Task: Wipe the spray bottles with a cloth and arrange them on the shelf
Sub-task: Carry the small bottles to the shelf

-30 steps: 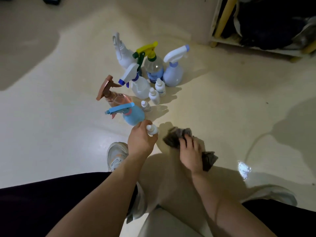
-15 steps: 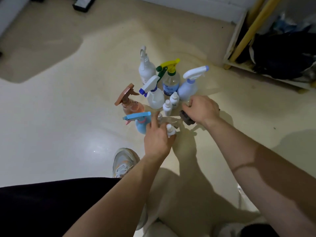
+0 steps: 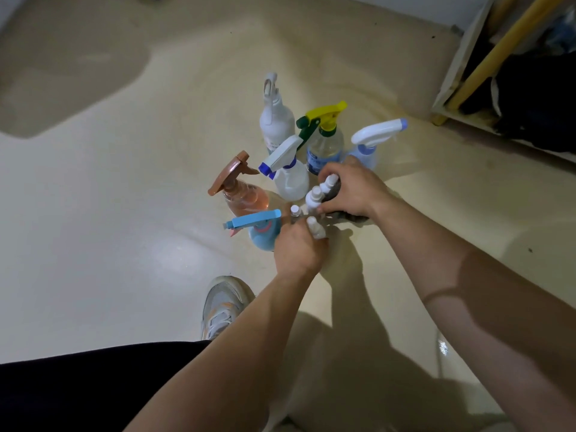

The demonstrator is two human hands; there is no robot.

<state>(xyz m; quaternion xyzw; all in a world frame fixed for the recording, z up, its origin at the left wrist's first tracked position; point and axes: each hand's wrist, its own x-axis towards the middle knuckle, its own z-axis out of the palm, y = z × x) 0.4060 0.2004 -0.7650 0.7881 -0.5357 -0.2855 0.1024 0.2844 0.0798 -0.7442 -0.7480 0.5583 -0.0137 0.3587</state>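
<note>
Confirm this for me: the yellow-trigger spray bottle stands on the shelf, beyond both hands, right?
No. The head view shows the yellow-trigger spray bottle standing on the floor, beyond the left hand and right hand, not on the shelf.

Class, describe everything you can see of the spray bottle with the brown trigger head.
The brown-headed spray bottle stands upright on the pale floor, at the left edge of the bottle cluster. Brown plastic trigger head, clear rounded body tinted pinkish-orange. Nothing holds it; the blue-headed bottle stands just in front, contact unclear.
</note>
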